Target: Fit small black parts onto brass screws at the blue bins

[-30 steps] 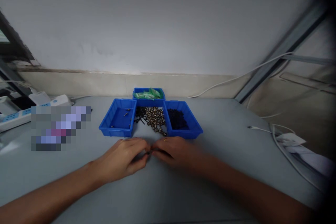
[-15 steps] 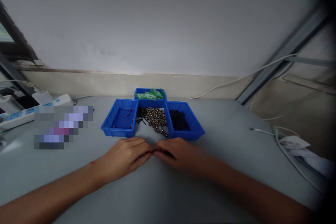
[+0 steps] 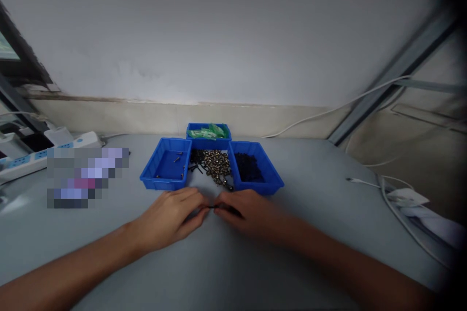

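Observation:
My left hand [image 3: 171,217] and my right hand [image 3: 246,211] rest on the grey table [image 3: 226,262], fingertips nearly meeting. Between them both pinch a small dark screw-like part [image 3: 211,207]. Just beyond lies a loose pile of metallic screws [image 3: 215,165] with some black pieces. A blue tray [image 3: 166,171] on the left holds a few screws. To the right, a second blue tray [image 3: 255,170] holds small black parts. A third blue tray [image 3: 207,132] behind holds green pieces.
A white power strip [image 3: 44,155] lies at the far left beside a blurred patch. White cables [image 3: 401,204] and a white adapter [image 3: 406,198] lie at the right table edge. A pale wall rises behind the trays.
The fingertips have drawn slightly apart, showing the small dark part between them. Both hands stay in the same place.

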A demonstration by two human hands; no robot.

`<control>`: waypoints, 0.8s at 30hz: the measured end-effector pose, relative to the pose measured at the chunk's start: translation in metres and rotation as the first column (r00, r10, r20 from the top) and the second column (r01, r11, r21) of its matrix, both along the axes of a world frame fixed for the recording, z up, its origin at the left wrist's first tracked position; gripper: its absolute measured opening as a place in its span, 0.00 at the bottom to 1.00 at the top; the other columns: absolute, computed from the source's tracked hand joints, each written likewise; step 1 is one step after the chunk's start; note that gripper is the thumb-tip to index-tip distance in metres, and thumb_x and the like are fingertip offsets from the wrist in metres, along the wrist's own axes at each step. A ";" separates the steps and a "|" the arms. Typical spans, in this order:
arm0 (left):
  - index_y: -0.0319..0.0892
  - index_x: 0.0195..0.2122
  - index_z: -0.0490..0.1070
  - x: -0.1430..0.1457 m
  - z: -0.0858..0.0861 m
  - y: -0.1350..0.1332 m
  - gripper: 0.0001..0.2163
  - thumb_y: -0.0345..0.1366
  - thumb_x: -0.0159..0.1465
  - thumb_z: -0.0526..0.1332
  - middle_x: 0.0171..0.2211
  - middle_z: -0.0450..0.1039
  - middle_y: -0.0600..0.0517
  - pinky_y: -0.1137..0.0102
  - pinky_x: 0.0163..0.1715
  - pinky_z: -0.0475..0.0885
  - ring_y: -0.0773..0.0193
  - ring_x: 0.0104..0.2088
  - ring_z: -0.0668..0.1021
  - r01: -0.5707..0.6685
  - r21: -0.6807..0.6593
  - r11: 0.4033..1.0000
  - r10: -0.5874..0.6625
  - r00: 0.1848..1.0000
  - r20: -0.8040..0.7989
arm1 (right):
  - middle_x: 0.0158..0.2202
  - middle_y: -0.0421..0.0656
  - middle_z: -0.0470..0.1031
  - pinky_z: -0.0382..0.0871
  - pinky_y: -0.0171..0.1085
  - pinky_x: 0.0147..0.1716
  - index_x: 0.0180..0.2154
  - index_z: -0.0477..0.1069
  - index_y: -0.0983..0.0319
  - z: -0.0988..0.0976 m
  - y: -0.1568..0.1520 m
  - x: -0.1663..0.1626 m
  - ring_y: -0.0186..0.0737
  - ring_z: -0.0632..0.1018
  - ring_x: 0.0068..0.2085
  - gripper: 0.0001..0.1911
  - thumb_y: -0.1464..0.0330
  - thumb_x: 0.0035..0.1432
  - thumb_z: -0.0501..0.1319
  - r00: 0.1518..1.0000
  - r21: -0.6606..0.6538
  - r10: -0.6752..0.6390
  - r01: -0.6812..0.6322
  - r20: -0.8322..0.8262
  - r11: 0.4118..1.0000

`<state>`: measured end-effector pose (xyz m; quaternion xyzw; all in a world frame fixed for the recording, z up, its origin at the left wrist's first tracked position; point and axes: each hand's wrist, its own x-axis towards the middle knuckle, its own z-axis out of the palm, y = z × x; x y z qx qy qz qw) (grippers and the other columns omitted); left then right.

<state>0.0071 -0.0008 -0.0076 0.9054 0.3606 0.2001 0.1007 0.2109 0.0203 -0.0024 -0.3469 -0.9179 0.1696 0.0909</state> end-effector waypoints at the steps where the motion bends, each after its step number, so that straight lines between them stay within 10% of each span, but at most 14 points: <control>1: 0.40 0.34 0.65 0.000 0.000 -0.001 0.07 0.34 0.64 0.49 0.29 0.66 0.52 0.73 0.28 0.65 0.67 0.30 0.70 0.025 0.002 1.000 -0.025 1.000 0.009 | 0.26 0.40 0.71 0.59 0.32 0.26 0.31 0.66 0.62 -0.001 0.000 0.000 0.33 0.71 0.28 0.09 0.68 0.58 0.50 1.000 0.003 0.026 -0.027 0.006 1.000; 24: 0.40 0.31 0.64 0.002 -0.004 0.003 0.08 0.35 0.64 0.49 0.27 0.67 0.53 0.72 0.29 0.64 0.66 0.29 0.70 0.083 -0.006 0.997 -0.083 0.986 -0.147 | 0.23 0.37 0.69 0.56 0.30 0.22 0.32 0.65 0.61 0.004 -0.010 -0.003 0.30 0.69 0.24 0.06 0.66 0.54 0.53 0.996 -0.036 0.013 -0.017 -0.093 0.999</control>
